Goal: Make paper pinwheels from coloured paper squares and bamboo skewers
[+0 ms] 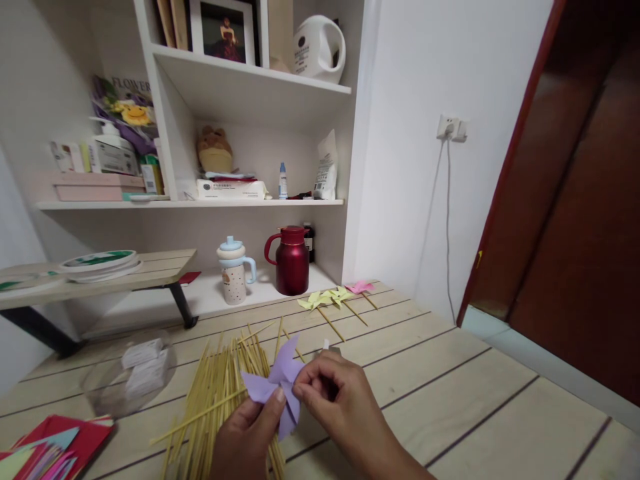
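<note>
A purple paper pinwheel with folded blades is held up over the wooden-slat table. My left hand is closed on it from below, the thumb pressing near its centre. On the right side of the pinwheel, my right hand pinches a blade between thumb and finger. Behind and under my left hand lies a loose pile of thin bamboo sticks. Just beyond my right hand a small white and grey item peeks out, too covered to name.
Yellow pinwheels and a pink pinwheel on sticks lie at the table's far edge. Coloured paper is at front left, beside a clear container with white bundles. A red jug and a speckled cup stand behind.
</note>
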Demonstrator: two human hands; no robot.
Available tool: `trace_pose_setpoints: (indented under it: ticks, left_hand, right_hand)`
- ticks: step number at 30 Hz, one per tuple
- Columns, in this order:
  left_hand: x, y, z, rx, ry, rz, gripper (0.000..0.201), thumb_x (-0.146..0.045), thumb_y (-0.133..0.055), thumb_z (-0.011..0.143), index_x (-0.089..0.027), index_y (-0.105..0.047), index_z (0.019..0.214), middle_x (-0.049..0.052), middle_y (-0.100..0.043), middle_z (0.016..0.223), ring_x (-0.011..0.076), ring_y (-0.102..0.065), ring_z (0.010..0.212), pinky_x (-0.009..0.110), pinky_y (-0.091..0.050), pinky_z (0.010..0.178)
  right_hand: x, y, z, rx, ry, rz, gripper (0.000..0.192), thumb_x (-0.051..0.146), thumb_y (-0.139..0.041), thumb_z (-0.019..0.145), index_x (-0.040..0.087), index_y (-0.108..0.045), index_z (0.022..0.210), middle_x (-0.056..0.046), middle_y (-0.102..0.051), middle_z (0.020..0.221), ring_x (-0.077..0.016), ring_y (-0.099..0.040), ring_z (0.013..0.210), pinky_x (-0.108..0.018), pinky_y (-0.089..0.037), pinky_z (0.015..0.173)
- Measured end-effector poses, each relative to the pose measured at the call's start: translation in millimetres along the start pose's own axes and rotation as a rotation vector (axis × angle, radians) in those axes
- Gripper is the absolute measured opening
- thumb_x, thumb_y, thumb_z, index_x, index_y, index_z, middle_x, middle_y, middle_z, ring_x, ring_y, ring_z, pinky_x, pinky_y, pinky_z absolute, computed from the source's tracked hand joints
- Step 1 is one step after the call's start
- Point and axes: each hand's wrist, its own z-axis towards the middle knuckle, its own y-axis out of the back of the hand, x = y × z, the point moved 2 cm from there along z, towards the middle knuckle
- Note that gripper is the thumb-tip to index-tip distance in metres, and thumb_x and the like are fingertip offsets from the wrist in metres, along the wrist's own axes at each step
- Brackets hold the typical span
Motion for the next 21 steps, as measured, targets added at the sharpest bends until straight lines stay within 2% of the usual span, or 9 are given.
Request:
trace_pose_setpoints:
  ticks: [3,9,13,16,21]
  left_hand:
    - [-0.1,-0.9,0.3,-0.01,0.014,-0.007,0.032,-0.047,-0.084,0.052,-0.02,-0.074,0.066,0.006,-0.077,0.077,0.0287,-0.07,0.088,0.035,-0.051,0.087]
    - [-0.1,-1.3,0.6,-0.034,-0.015,0.01,0.025,-0.043,-0.081,0.058,-0.02,-0.074,0.066,0.006,-0.075,0.072,0.0293,-0.071,0.082,0.037,-0.053,0.084]
    - [0.5,-1.2,-0.8,-0.032,0.021,-0.014,0.023,-0.042,-0.08,0.06,-0.021,-0.074,0.068,0.006,-0.076,0.075,0.0297,-0.071,0.089,0.036,-0.052,0.086]
    - [2.0,-1.1,-0.1,-0.034,0.03,0.013,0.026,-0.042,-0.082,0.056,-0.02,-0.073,0.067,0.007,-0.076,0.076,0.0313,-0.07,0.091,0.036,-0.051,0.086]
    - [4.3,-2.4,1.6,0.024,0.048,-0.043,0.032,-0.048,-0.082,0.057,-0.02,-0.076,0.072,0.005,-0.078,0.082,0.0298,-0.069,0.094,0.037,-0.049,0.09]
  right_hand:
    - [3.1,0.8,-1.4,-0.036,0.07,-0.074,0.012,0.008,-0.067,0.073,0.018,-0.071,0.067,0.002,-0.05,0.067,-0.0133,-0.05,0.064,-0.024,-0.038,0.059]
    - [1.1,-0.1,-1.3,-0.05,0.081,-0.099,0.014,0.005,-0.067,0.07,0.018,-0.07,0.064,0.001,-0.051,0.067,-0.0133,-0.051,0.063,-0.023,-0.038,0.056]
    - [-0.5,-0.1,0.1,-0.067,0.075,-0.107,0.016,0.003,-0.066,0.069,0.017,-0.068,0.061,0.002,-0.049,0.064,-0.0128,-0.049,0.061,-0.023,-0.037,0.055]
    - [-0.7,0.0,0.8,-0.077,0.066,-0.103,0.017,0.001,-0.065,0.067,0.017,-0.068,0.061,0.002,-0.049,0.063,-0.0127,-0.049,0.061,-0.024,-0.037,0.056]
    - [-1.6,-0.5,1.6,-0.09,0.061,-0.105,0.018,0.0,-0.064,0.066,0.016,-0.068,0.061,0.002,-0.049,0.062,-0.0129,-0.05,0.061,-0.024,-0.037,0.057]
